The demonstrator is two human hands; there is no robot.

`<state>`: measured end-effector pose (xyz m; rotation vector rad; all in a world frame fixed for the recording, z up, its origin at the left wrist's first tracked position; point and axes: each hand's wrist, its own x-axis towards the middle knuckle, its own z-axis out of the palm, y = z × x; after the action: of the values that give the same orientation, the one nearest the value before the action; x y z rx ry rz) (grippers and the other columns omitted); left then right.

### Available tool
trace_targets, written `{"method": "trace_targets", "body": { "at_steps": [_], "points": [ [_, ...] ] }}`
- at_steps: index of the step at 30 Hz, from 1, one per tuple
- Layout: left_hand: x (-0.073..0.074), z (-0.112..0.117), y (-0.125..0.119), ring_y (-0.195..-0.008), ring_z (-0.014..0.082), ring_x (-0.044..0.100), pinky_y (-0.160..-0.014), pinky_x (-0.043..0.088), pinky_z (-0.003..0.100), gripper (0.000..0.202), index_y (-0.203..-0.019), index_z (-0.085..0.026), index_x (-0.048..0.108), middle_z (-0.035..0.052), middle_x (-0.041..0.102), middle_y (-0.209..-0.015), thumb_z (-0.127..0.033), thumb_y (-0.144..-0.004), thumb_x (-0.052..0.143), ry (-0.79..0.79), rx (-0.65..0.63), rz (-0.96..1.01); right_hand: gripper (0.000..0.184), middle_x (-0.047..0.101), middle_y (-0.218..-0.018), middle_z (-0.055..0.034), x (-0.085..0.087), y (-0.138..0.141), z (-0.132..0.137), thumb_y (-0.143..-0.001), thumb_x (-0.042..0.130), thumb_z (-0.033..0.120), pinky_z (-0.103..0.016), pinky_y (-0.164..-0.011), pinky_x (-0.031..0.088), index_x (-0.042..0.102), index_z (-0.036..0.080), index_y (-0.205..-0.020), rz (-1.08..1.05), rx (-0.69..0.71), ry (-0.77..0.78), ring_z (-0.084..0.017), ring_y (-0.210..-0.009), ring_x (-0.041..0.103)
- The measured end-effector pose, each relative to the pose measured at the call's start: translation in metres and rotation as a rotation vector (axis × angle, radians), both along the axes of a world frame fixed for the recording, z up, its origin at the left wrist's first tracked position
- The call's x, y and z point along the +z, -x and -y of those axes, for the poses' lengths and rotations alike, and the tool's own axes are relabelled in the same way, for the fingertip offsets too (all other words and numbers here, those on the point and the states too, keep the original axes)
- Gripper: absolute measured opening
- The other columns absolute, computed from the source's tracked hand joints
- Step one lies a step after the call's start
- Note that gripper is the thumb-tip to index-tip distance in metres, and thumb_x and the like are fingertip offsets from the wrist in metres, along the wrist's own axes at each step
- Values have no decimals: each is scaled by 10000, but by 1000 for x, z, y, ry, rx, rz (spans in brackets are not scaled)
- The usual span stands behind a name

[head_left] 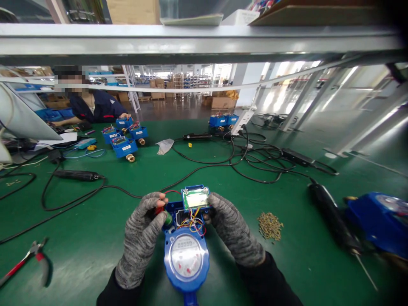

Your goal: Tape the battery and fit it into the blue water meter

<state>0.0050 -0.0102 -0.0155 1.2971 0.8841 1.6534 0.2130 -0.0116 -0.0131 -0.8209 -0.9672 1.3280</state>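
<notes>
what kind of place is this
Probably a factory assembly area: an opened meter in hand, small screws and an electric screwdriver nearby, and storage racks in the background.

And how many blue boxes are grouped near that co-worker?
4: a front box, left box, right box and back box by the co-worker's hand. Others may be hidden behind.
</notes>
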Motion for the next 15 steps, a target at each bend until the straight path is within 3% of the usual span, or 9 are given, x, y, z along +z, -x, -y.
{"method": "trace_targets", "body": {
  "at_steps": [9, 15],
  "points": [
    [2, 0, 1, -1108, 223, 629, -1014, 505, 340, 169, -950, -240, 736, 60, 684, -1128, -197, -787, 742, -48, 64, -187, 311, 720, -1163, -89, 8, 1, 1, -929, 587, 381, -374, -880, 511, 721, 217, -1157, -28, 136, 58, -254, -1045, 667],
    [4, 3, 0, -1181, 251, 602, -1128, 416, 395, 334, -1083, -242, 739, 71, 692, -1193, -189, -755, 768, 24, 77, -263, 387, 700, -1224, -85, 6, 0, 0, -840, 685, 465, -415, -924, 528, 732, 242, -1153, 55, 104, 9, -283, -1116, 645]
  ]
}}
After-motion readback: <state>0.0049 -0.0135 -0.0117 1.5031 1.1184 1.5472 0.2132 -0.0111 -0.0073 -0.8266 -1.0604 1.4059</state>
